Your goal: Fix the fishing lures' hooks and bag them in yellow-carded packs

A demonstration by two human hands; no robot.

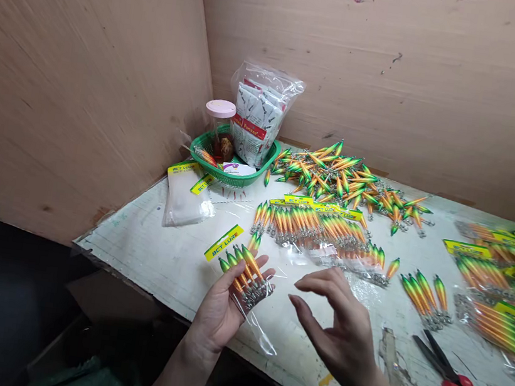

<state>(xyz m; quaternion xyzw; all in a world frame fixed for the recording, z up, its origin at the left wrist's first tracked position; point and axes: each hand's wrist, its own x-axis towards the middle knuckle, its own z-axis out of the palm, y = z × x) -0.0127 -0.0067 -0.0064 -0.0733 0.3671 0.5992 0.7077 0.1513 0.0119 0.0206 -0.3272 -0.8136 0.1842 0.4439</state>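
My left hand (pixel 217 314) holds a clear plastic bag of fishing lures (pixel 247 274) with a yellow header label, the thumb lying over its front. Several green and orange lures with metal hooks lie side by side inside, and the bag's loose end hangs down toward the right. My right hand (pixel 339 327) hovers just right of the bag, thumb and fingers apart, nothing between them. Behind the hands lies a row of lures and labelled bags (pixel 305 224). A small group of loose lures (pixel 424 297) rests to the right.
A large pile of loose lures (pixel 336 175) sits along the back wall. At the left, flat empty bags (pixel 185 199) lie before a green basket (pixel 235 180) holding a jar and packets. Filled bags (pixel 500 326) and red-handled cutters (pixel 460 384) are at the right.
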